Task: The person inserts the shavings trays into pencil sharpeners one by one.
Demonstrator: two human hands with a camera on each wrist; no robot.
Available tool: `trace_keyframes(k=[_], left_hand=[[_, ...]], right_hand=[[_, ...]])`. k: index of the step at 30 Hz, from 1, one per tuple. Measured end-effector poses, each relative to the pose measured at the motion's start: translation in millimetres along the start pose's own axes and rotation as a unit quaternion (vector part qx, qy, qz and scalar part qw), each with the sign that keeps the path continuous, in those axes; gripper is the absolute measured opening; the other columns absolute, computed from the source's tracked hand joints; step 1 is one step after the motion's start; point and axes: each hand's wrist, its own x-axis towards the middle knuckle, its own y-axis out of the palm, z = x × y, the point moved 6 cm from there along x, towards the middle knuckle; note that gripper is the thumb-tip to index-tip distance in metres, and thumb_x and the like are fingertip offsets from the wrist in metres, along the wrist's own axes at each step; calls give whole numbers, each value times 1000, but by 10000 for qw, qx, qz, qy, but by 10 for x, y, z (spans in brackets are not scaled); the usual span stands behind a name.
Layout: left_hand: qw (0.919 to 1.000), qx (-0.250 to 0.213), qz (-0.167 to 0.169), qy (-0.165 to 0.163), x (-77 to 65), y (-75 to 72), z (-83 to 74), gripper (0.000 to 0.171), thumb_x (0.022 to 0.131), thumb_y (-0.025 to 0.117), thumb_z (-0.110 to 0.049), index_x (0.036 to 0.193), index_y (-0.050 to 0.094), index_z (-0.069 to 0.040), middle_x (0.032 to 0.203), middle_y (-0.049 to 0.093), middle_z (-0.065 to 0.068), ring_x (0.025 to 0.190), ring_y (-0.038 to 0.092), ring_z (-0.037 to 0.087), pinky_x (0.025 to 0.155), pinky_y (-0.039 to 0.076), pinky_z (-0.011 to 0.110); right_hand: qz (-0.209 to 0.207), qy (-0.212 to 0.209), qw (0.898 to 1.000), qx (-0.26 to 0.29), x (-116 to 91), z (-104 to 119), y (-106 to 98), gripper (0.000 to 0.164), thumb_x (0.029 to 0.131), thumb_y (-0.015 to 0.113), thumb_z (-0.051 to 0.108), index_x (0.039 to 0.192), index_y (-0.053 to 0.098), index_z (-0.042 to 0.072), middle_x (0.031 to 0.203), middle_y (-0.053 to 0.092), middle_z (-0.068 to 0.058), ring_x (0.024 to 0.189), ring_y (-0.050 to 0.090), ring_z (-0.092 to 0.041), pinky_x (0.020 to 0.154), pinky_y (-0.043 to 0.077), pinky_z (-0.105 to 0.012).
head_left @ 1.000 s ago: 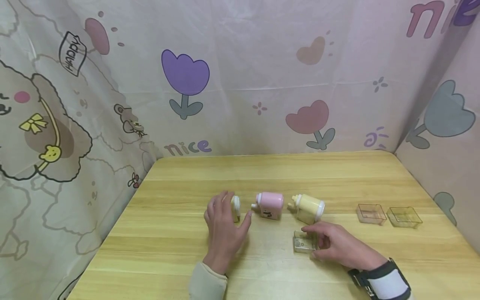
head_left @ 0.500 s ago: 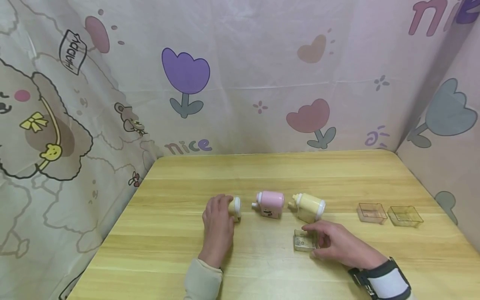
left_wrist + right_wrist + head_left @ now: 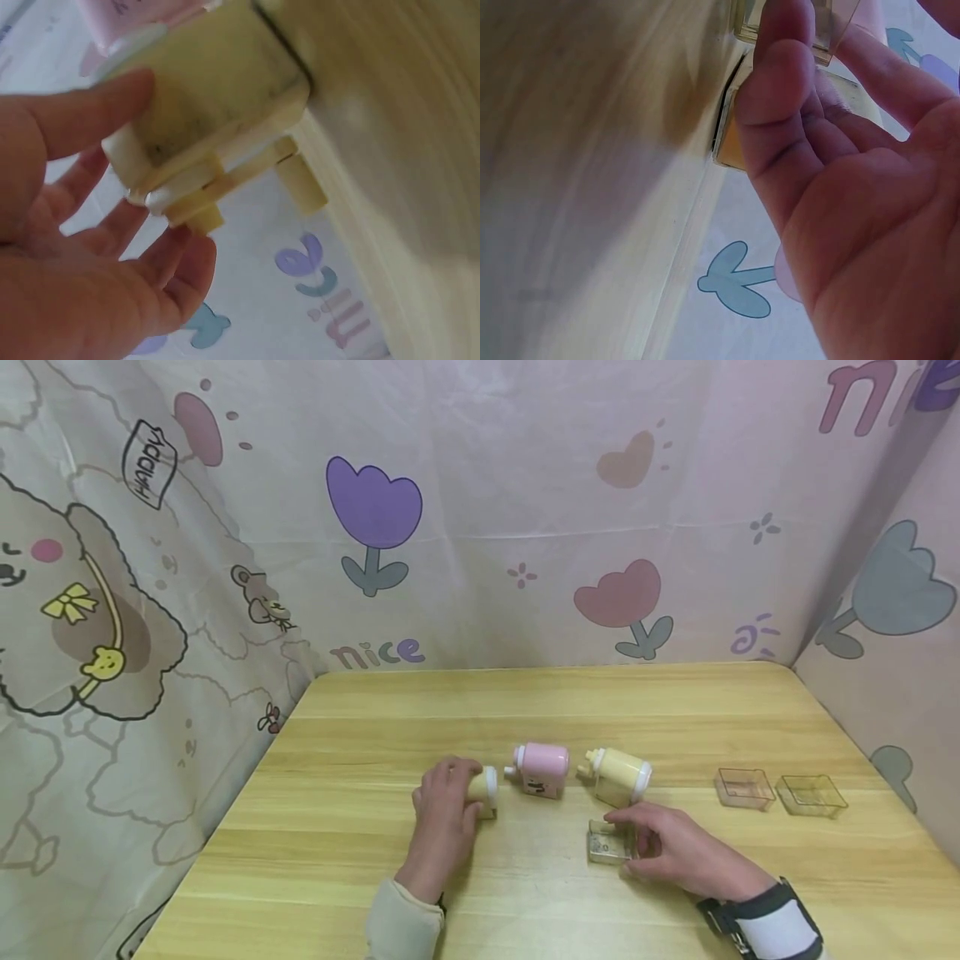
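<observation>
In the head view my left hand (image 3: 441,827) grips a yellow hand-crank pencil sharpener (image 3: 483,792) from its left side. The left wrist view shows the thumb on the sharpener's body (image 3: 217,86), with the fingers around its crank side; the crank handle (image 3: 244,174) sticks out below. My right hand (image 3: 682,852) pinches a small clear shavings drawer (image 3: 606,847) between thumb and fingers, close over the table. Just behind that drawer lies a second yellow sharpener (image 3: 619,774). A pink sharpener (image 3: 546,762) sits between the two yellow ones.
Toward the right of the wooden table (image 3: 360,718) stand a clear pink drawer (image 3: 744,790) and a clear yellow drawer (image 3: 812,797). Printed curtain (image 3: 480,485) hangs behind the table and along both sides.
My left hand has closed round the left yellow sharpener and shifted it slightly right and toward me. The right hand and its drawer stay in place.
</observation>
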Motion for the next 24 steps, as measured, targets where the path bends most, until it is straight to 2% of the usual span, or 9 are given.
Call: trace_keyframes(k=[4,7,11,24], left_hand=[[9983,-161,385,405,-43,83,-179,46,77,74,-11,118,56,-18,120,53,4,113,47,30,91,34,47],[9964,-185,532,633,-78,134,-283,46,78,74,-11,119,55,-18,123,52,4,115,45,29,92,35,47],[9965,-137,560,600,-95,155,-324,45,79,74,-13,119,55,-20,126,51,2,115,44,26,92,35,44],[9960,-265,680,514,-101,169,-298,46,79,73,-17,122,55,-20,128,49,2,115,42,23,92,35,42]], right_hand=[[-15,-33,10000,-24,-6,-1,-5,63,77,77,34,131,54,13,86,53,2,73,51,-9,59,46,-26],[2,-27,10000,10,-6,-4,-1,63,77,76,33,131,54,12,86,53,2,73,51,-8,59,47,-26],[4,-56,10000,53,-3,-3,4,62,77,76,33,131,54,12,86,53,1,73,51,-8,59,47,-26],[-51,-36,10000,54,-3,1,10,63,77,77,33,131,54,11,86,53,1,71,50,-7,58,46,-26]])
